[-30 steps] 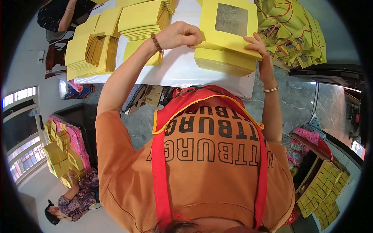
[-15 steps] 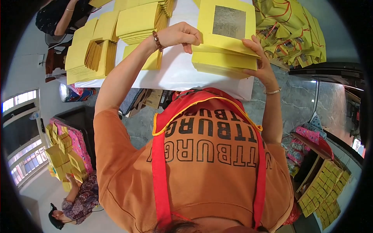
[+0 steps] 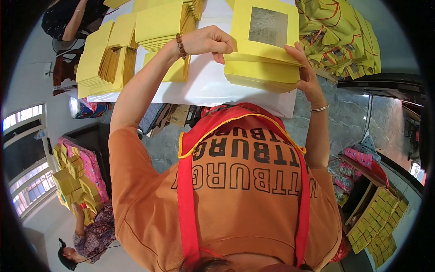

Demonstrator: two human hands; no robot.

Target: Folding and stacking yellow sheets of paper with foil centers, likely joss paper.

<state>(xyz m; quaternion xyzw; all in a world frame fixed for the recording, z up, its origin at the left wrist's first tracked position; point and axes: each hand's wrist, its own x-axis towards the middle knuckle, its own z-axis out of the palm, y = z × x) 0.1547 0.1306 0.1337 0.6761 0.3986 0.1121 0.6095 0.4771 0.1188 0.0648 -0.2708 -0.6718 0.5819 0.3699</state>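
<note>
A stack of yellow joss paper (image 3: 260,75) sits at the near right of the white-covered table, its upper layers lifted slightly along the near edge. The top sheet (image 3: 240,38) bears a silver-grey square. My left hand (image 3: 213,41) is closed, its bent fingers at the left edge of the upper sheets. At the right edge, my right hand (image 3: 308,75) curls round the near corner, its fingertips over the top sheet and its thumb lower, beside the stack. The exact grip under the sheets is hidden.
More folded yellow paper stacks (image 3: 122,34) stand left on the table (image 3: 206,86). Yellow bundles with red ties (image 3: 340,36) are heaped at the right. Another person's arm (image 3: 74,20) is at the far left; a seated person (image 3: 93,233) handles yellow bundles (image 3: 74,181) at the lower left.
My right thumb has drawn back right from the stack's front, and my right fingers have slid slightly right. My left hand is nearly still. The seated person's hand has moved.
</note>
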